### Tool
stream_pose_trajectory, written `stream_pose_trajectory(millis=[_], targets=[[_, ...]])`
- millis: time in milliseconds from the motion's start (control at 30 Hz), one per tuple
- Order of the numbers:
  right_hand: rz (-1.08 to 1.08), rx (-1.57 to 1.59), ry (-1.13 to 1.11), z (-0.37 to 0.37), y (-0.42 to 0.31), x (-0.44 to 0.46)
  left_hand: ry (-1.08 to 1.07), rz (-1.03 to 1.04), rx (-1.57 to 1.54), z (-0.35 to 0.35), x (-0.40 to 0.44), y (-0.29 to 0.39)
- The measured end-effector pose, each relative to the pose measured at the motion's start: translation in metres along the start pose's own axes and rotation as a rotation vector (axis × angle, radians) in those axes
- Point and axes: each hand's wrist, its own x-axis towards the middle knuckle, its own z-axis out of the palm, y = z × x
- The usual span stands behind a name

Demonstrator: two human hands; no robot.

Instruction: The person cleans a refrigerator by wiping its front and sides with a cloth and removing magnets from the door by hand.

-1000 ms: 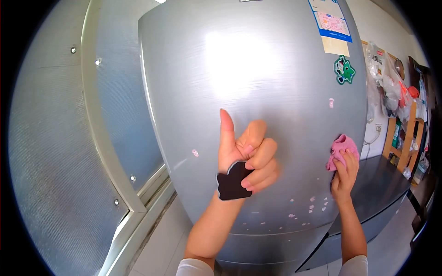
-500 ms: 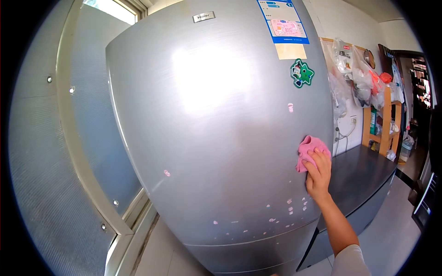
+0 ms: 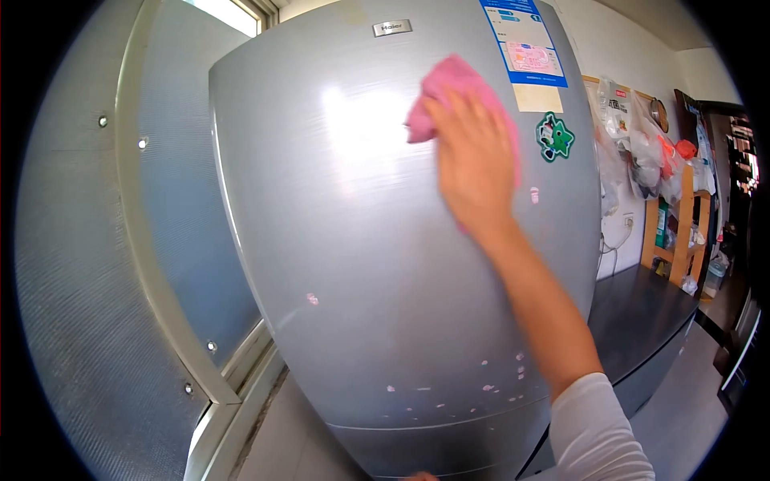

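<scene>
My right hand (image 3: 472, 160) presses a pink cloth (image 3: 459, 74) against the upper door of a silver refrigerator (image 3: 377, 264). The cloth spreads out beneath my fingers and past both sides of them, near the bright reflection. A green star-shaped magnet (image 3: 555, 137) is to the right of this hand. Small pinkish sticker remnants dot the lower door, with one patch (image 3: 312, 299) farther left. At the bottom edge of the view, only a sliver of my left hand (image 3: 421, 477) shows, close to the lower door; its fingers cannot be made out.
A blue-and-white label (image 3: 525, 44) is on the door's upper right. Beyond it stand a dark low cabinet (image 3: 642, 309), a wooden rack (image 3: 686, 224) and hanging plastic bags (image 3: 642, 152). A framed frosted panel (image 3: 188, 176) borders the refrigerator on the left.
My right hand has moved the pink cloth up and left, from the door's right edge to its upper middle. The view has shifted slightly, and a bit of my left hand shows more at the bottom.
</scene>
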Motion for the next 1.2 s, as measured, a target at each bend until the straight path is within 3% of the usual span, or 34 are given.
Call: stream_pose_trajectory(millis=[33, 67, 100, 133, 167, 233, 267, 333, 400, 433, 467, 533, 567, 633, 733, 833, 1200], targets=[[-0.022, 0.036, 0.010, 0.013, -0.013, 0.004, 0.127, 0.028, 0.123, -0.006, 0.000, 0.023], [-0.106, 0.153, -0.078, 0.021, -0.027, -0.005, 0.386, 0.184, 0.224, -0.012, 0.002, 0.042], [0.178, 0.687, -0.282, 0.039, -0.054, -0.031, 0.440, 0.294, 0.348, -0.025, -0.001, 0.070], [0.002, 0.581, -0.406, 0.017, -0.078, -0.043, 0.619, 0.366, 0.298, -0.021, -0.002, 0.101], [0.001, 0.587, -0.409, 0.003, -0.092, -0.067, 0.733, 0.498, 0.442, -0.028, -0.005, 0.129], [-0.523, 0.629, -0.607, -0.015, -0.101, -0.107, 0.727, 0.837, 0.451, -0.012, 0.000, 0.195], [-0.528, 0.633, -0.598, -0.017, -0.096, -0.111, 0.797, 1.016, 0.534, 0.001, 0.008, 0.227], [-0.541, 0.762, -0.557, -0.022, -0.080, -0.115, 0.748, 1.051, 0.613, 0.006, 0.006, 0.281], [-0.220, 0.805, -0.691, -0.030, -0.045, -0.077, 0.851, 1.061, 0.751, 0.001, 0.010, 0.325], [-0.429, 0.570, -0.499, -0.032, -0.020, -0.051, 0.847, 1.078, 0.822, -0.001, 0.013, 0.345], [-0.322, 0.564, -0.395, -0.032, -0.001, -0.023, 0.843, 1.094, 0.893, -0.002, 0.016, 0.364], [-0.371, 0.247, -0.165, -0.019, 0.033, 0.024, 0.904, 1.138, 1.056, -0.002, 0.022, 0.400], [-0.374, 0.253, -0.160, -0.012, 0.034, 0.030, 0.911, 1.143, 1.058, 0.002, 0.026, 0.415], [-0.185, -0.070, 0.045, 0.003, 0.027, 0.038, 0.968, 1.181, 1.128, 0.010, 0.038, 0.439], [-0.329, 0.089, -0.086, 0.005, 0.001, 0.015, 0.971, 1.249, 1.198, 0.026, 0.050, 0.458], [-0.339, 0.167, -0.149, -0.004, -0.002, 0.009, 1.062, 1.249, 1.255, 0.024, 0.056, 0.478], [-0.322, 0.173, -0.129, -0.005, -0.003, 0.007, 1.077, 1.215, 1.378, 0.020, 0.053, 0.488]])
